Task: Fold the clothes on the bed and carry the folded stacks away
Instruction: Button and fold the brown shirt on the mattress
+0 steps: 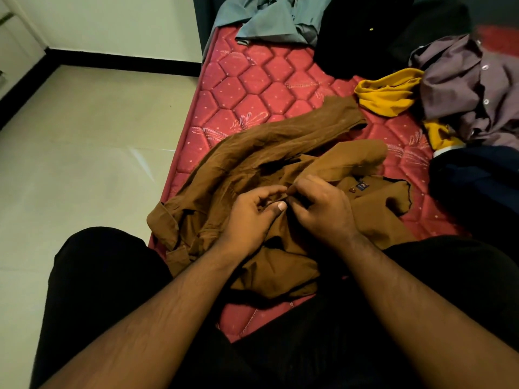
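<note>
Far left: pale tiled floor [84, 141] with a black skirting strip along the wall. The bed [252, 88], a red quilted mattress, starts right of it and runs up and right.

Brown shirt [252, 153] lies crumpled and unfolded on the near part of the bed, one sleeve stretched up-right, a cuffed sleeve hanging toward the mattress's left edge, collar label showing on the right.

Left hand [252, 217] rests on the shirt's middle, fingers curled, thumb and forefinger pinching a bit of brown fabric. Right hand [323, 209] is right up against it, fingertips touching the same spot, fingers curled and pinching the fabric too. Exactly what's between the fingertips (button or plain cloth): cannot tell, too small.

Both forearms come in from the bottom over dark trousers.

Further back on the bed: grey-green garment [269, 21] bunched at the top, black garment [362, 37] just right of it. Yellow garment [390, 94] sits near the brown sleeve's tip, partly under a mauve buttoned shirt [463, 85] heaped at the right edge. Dark navy garment [477, 175] below that, well apart from the hands.

All clothes loose, none stacked.
</note>
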The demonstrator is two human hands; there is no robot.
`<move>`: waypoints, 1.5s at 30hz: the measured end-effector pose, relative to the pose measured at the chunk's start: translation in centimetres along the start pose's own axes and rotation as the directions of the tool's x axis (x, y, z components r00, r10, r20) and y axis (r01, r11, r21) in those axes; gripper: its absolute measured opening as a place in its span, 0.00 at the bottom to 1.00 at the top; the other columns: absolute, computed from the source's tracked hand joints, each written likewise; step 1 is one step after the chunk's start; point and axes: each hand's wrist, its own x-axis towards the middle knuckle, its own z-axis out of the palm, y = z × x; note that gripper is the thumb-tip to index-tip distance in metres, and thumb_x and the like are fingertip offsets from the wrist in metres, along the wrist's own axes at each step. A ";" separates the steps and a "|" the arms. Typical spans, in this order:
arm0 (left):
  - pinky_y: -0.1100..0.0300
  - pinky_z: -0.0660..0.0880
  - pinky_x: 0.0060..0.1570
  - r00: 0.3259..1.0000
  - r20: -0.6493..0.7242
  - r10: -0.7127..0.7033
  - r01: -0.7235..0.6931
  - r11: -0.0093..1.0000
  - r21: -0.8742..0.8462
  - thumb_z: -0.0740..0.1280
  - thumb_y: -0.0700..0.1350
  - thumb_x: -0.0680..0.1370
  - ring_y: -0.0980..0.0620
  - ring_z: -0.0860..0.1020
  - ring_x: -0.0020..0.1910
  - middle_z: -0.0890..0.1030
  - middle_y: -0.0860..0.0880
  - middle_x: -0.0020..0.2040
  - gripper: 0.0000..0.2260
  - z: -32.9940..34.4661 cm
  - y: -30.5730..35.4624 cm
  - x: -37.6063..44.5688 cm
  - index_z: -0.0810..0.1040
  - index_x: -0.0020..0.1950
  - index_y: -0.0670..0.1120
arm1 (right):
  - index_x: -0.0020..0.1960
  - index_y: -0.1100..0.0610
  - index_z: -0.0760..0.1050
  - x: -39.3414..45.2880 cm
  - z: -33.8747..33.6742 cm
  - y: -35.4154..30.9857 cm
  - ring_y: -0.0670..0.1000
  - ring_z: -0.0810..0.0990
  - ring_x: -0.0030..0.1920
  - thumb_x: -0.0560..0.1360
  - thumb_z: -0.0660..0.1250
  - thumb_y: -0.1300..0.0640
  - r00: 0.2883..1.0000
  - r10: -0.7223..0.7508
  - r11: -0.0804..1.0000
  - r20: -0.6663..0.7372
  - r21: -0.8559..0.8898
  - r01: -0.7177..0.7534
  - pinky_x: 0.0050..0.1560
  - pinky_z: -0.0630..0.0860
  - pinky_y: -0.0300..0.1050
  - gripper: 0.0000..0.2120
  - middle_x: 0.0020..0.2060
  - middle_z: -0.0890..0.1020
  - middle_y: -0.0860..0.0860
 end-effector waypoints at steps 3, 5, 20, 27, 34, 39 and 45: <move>0.63 0.75 0.56 0.994 0.103 -0.045 0.035 0.995 0.094 0.68 0.37 0.78 0.61 0.80 0.52 0.83 0.55 0.51 0.12 -1.4 0.2 0.2 0.82 0.55 0.52 | 0.49 0.56 0.76 0.2 -0.4 -0.2 0.51 0.78 0.43 0.75 0.63 0.52 0.993 -0.058 0.996 0.101 0.066 0.052 0.37 0.76 0.49 0.09 0.43 0.79 0.50; 0.59 0.75 0.60 0.989 0.141 -0.040 -0.015 0.931 0.364 0.68 0.40 0.78 0.56 0.80 0.56 0.84 0.53 0.54 0.11 -3.3 -0.1 0.4 0.83 0.58 0.52 | 0.51 0.53 0.72 1.0 -1.0 0.3 0.48 0.78 0.42 0.76 0.67 0.52 0.957 0.008 0.989 0.289 0.141 -0.051 0.40 0.74 0.44 0.07 0.42 0.79 0.48; 0.50 0.73 0.60 0.950 0.293 0.104 -0.296 0.596 0.746 0.67 0.49 0.77 0.48 0.72 0.60 0.73 0.48 0.62 0.19 0.8 3.6 2.9 0.74 0.67 0.50 | 0.59 0.53 0.80 1.1 -3.4 4.0 0.46 0.80 0.53 0.70 0.76 0.55 0.789 0.279 0.946 0.548 -0.019 -0.322 0.57 0.76 0.43 0.18 0.51 0.83 0.48; 0.56 0.74 0.47 0.985 0.148 0.090 -0.167 0.722 0.671 0.63 0.44 0.80 0.50 0.76 0.50 0.72 0.51 0.54 0.10 1.2 -0.1 2.7 0.77 0.61 0.50 | 0.54 0.53 0.83 1.0 -4.1 4.8 0.40 0.80 0.44 0.72 0.73 0.63 0.818 0.330 0.915 0.472 0.055 -0.400 0.45 0.71 0.26 0.12 0.44 0.85 0.46; 0.59 0.72 0.42 0.995 -0.010 -0.097 0.097 0.977 0.190 0.67 0.45 0.79 0.54 0.77 0.41 0.80 0.52 0.42 0.05 1.6 0.9 2.8 0.80 0.44 0.48 | 0.54 0.56 0.83 1.0 -4.6 4.2 0.39 0.79 0.40 0.74 0.67 0.70 0.906 0.215 0.896 0.365 0.296 -0.332 0.43 0.73 0.28 0.14 0.40 0.80 0.41; 0.62 0.78 0.41 0.931 0.153 -0.332 0.365 0.818 -0.444 0.67 0.41 0.79 0.53 0.81 0.39 0.83 0.47 0.40 0.05 2.2 3.0 2.1 0.80 0.44 0.45 | 0.50 0.52 0.83 1.1 -4.4 4.1 0.43 0.80 0.38 0.70 0.73 0.69 0.965 0.165 0.891 0.206 0.388 -0.235 0.41 0.75 0.36 0.15 0.40 0.81 0.43; 0.62 0.78 0.43 0.934 0.123 -0.336 0.355 0.827 -0.435 0.68 0.38 0.78 0.52 0.83 0.45 0.86 0.48 0.46 0.06 2.0 2.5 1.5 0.83 0.49 0.47 | 0.46 0.57 0.85 1.1 -4.8 3.4 0.46 0.82 0.43 0.69 0.75 0.64 0.982 0.130 0.897 0.136 0.406 -0.175 0.45 0.77 0.37 0.07 0.41 0.84 0.50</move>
